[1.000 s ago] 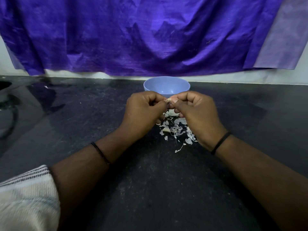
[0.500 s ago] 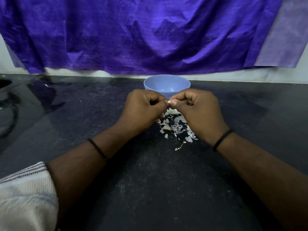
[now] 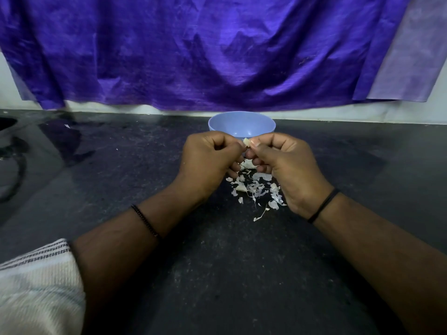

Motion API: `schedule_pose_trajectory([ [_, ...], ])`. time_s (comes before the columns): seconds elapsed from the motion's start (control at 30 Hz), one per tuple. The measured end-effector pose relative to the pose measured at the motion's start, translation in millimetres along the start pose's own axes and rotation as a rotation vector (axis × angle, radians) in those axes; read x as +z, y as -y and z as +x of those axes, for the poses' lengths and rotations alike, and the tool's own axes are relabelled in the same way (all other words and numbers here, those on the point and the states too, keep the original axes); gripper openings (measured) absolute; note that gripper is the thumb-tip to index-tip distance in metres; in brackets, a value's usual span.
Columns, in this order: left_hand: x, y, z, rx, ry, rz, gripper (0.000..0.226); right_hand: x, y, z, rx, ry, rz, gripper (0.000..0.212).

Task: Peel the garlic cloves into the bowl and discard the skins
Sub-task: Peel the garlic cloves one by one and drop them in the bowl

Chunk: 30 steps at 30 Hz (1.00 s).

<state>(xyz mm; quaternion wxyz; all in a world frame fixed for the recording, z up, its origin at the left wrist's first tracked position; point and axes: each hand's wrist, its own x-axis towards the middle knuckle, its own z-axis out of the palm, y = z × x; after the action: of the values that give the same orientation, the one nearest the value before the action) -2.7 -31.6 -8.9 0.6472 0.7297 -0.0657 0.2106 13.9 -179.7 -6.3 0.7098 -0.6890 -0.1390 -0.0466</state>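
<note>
Home kitchen: dark stone worktop (image 3: 121, 165), plastic bowl (image 3: 242, 125) at 12 o'clock, purple cloth (image 3: 193, 52) covering the wall.

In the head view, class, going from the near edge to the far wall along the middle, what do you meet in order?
Bare dark countertop → garlic skins → garlic clove pinched by left hand and right hand → blue bowl → purple cloth.

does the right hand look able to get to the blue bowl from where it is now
Probably yes. The bowl sits just beyond the right hand with nothing standing between them. But that hand and the left hand both pinch a garlic clove, so it isn't free.
</note>
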Motion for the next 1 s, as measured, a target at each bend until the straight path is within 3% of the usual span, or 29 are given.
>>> schedule_pose_trajectory([
  [0.4, -4, 3, 2, 0.124, 0.017, 0.253, 0.019, 2, 5, -1, 0.166, 0.069, 0.222, 0.020],
  [0.6, -7, 6, 3, 0.177, -0.015, 0.341, 0.041, 2, 3, -1, 0.154, 0.091, 0.188, 0.019],
  [0.77, -8, 11, 6, 0.188, 0.016, 0.283, 0.005, 1, 5, -2, 0.122, 0.066, 0.097, 0.026],
  [0.87, -6, 6, 3, 0.152, 0.091, 0.153, 0.015, 0, 6, -3, 0.096, 0.041, 0.031, 0.028],
  [1.0, -4, 1, -1, 0.134, 0.133, 0.090, 0.009, -1, 7, -3, 0.074, 0.021, -0.029, 0.032],
])
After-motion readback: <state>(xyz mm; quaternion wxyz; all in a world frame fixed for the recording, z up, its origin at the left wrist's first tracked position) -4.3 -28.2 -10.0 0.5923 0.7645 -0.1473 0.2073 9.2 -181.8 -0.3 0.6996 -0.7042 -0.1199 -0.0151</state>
